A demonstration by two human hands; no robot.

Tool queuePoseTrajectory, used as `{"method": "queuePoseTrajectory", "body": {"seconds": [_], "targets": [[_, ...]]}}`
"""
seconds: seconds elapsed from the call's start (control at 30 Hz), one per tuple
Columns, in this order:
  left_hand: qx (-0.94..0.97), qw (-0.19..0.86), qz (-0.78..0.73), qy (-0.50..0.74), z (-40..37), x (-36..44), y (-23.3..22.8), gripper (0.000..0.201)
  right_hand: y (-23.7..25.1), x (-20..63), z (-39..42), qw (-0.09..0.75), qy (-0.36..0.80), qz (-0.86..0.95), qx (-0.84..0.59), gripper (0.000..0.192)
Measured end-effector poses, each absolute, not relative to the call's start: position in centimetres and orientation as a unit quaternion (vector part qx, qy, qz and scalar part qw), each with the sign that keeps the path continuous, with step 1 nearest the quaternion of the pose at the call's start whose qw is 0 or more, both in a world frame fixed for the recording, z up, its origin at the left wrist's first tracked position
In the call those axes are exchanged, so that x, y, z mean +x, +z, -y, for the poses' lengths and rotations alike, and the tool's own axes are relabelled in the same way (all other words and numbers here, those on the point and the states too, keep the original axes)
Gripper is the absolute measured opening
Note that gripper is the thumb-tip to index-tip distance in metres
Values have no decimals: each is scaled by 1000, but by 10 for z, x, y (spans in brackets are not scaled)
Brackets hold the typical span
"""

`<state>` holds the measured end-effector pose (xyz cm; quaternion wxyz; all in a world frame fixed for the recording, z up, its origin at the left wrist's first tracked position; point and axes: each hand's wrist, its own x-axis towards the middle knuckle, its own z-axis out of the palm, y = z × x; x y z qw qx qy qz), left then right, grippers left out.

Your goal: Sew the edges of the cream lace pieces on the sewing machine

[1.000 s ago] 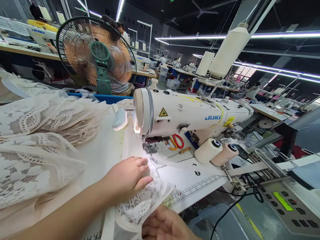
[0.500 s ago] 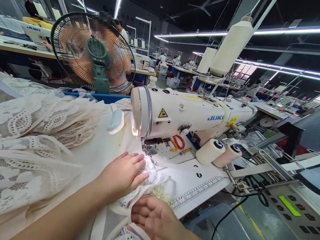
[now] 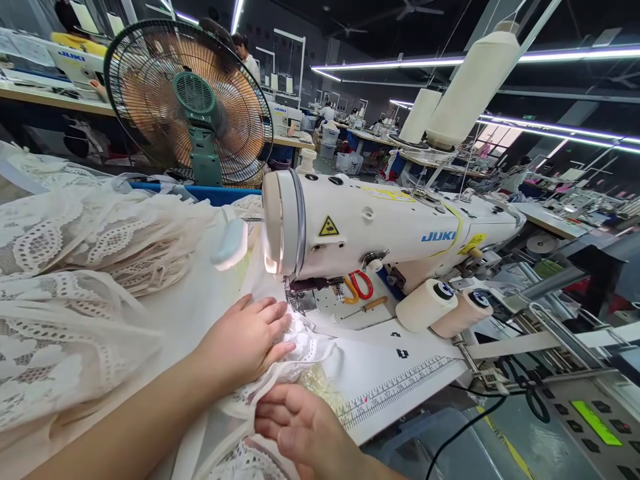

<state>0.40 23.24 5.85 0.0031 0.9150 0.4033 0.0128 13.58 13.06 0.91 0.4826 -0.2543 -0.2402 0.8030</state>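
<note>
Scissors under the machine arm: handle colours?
Scissors: one red handle, one orange, clearest in the head view.

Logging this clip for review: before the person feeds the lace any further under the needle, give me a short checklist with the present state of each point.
1. Left hand flat on the cream lace fabric beside the presser foot: ok.
2. Right hand pinching the near edge of the lace: ok.
3. Fingertips clear of the needle: cannot tell, the white JUKI sewing machine head hides it.
4. Lace lying smooth at the foot: not ok, it is bunched.
5. Red-handled scissors away from the seam path: ok.
6. Presser foot down: cannot tell.
</note>
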Motion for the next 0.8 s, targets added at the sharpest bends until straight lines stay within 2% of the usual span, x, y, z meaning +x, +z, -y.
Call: {"method": "queuePoseTrajectory", "body": {"seconds": [0.13,0.33,0.47,0.53,0.63,0.7,0.73,0.8], "targets": [[900,-30,-435,13,-234,6,62,38,18,136,-133,463,809,262,-248,54],[888,8,-459,-33,-237,8,64,45,20,126,-139,477,794,276,-257,54],[887,17,-457,-58,-234,5,64,60,34,151,-138,377,724,479,-324,50],[885,26,-458,-71,-232,3,65,64,40,174,-139,324,601,615,-394,42],[888,32,-452,-73,-232,0,67,65,39,205,-153,324,281,764,-482,27],[891,36,-447,-63,-233,-2,67,63,35,216,-169,300,85,810,-497,36],[892,37,-446,-58,-233,-2,66,63,33,218,-177,278,20,824,-494,40],[894,40,-444,-51,-234,-4,65,62,31,219,-192,239,-51,844,-477,32]]}}
